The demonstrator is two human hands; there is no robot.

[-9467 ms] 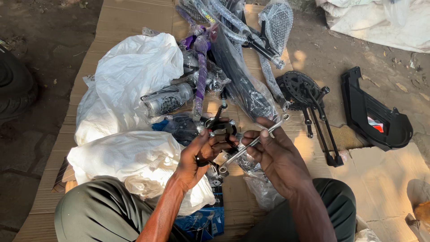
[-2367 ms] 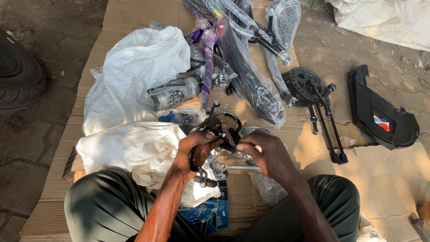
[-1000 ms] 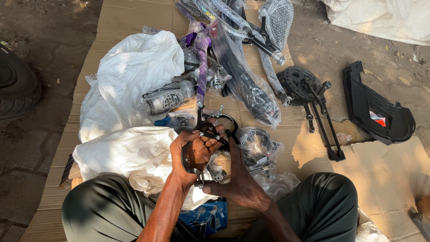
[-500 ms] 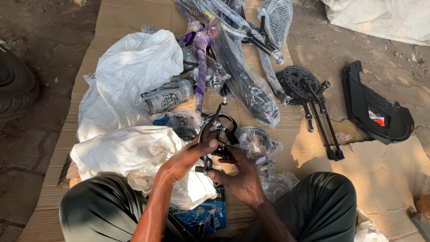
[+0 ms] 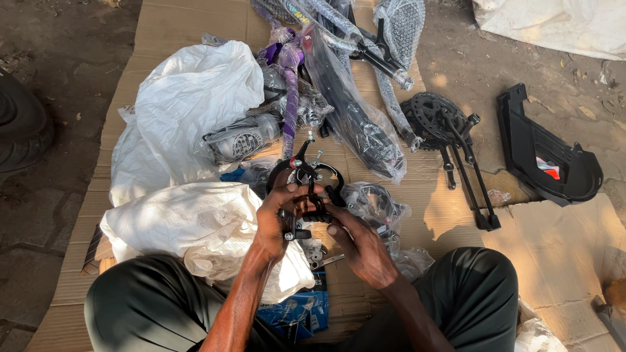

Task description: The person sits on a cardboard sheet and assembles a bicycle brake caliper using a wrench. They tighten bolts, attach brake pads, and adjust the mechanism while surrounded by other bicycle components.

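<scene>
1. Looking down through the head view, a black bicycle brake caliper [image 5: 312, 186] is seen at the centre of the frame, held up between both hands above a sheet of brown cardboard [image 5: 169, 29] spread on the ground.
2. The left hand [image 5: 277, 218] is wrapped around the caliper's left arm, its fingers [image 5: 287, 192] closed on the metal.
3. The right hand [image 5: 362, 251] is placed just below and right of the caliper, its fingers [image 5: 336, 218] curled and pressed against the lower right part of it.
4. A small silver wrench [image 5: 326, 262] is seen lying on the cardboard between the two wrists.
5. White plastic sacks [image 5: 189, 98] are piled in the left half of the frame, one of them touching the left forearm.
6. A bicycle frame in clear wrapping [image 5: 345, 104] is laid from the top centre down towards the caliper.
7. A black crankset with pedal arms [image 5: 450, 137] is placed right of centre, and a black chain guard [image 5: 544, 156] lies well apart from it at the right edge, on bare ground.
8. A blue printed packet [image 5: 297, 313] is seen at the bottom, between the knees in dark green trousers [image 5: 140, 306].
</scene>
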